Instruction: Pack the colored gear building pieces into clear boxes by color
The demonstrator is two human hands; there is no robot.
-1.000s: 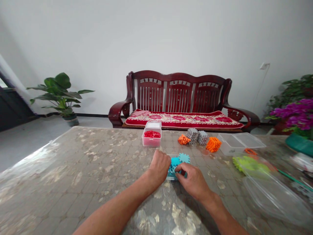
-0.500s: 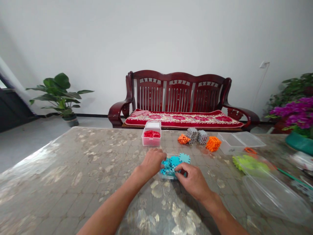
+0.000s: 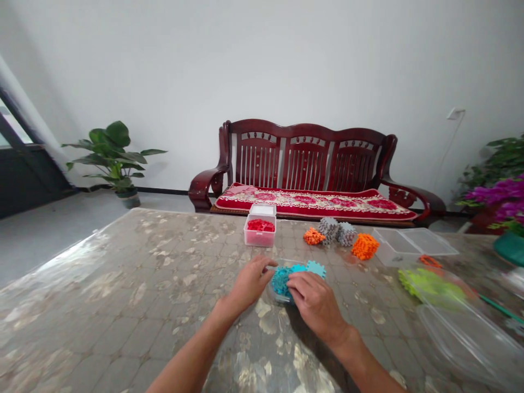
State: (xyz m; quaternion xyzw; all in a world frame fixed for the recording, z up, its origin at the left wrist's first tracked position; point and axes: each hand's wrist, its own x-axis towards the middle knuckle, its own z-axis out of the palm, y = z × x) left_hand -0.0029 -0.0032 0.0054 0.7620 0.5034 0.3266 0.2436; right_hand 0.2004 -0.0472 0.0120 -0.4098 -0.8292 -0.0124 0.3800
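Note:
A clear plastic box (image 3: 282, 299) full of blue interlocking toothed plastic pieces (image 3: 280, 279) sits on the table before me. My left hand (image 3: 250, 281) is at the box's left side, thumb and fingers curved around its edge. Over the right part of the pieces is my right hand (image 3: 314, 299), its fingers drawn together and pointing down into the box. What its fingertips hold, if anything, is hidden. A flat light-blue toothed piece (image 3: 316, 268) sticks up at the box's far right corner.
Behind stands an open box of red pieces (image 3: 261, 234). To the right are orange clusters (image 3: 364, 246), grey clusters (image 3: 328, 230), an open clear box (image 3: 395, 248), green pieces (image 3: 426, 284) and a clear lid (image 3: 458, 338). A flowerpot (image 3: 507, 250) stands far right.
My right hand has closed its fingers and moved over the pieces, covering more of them. My left hand stays at the box's left side. The whole view has shifted slightly.

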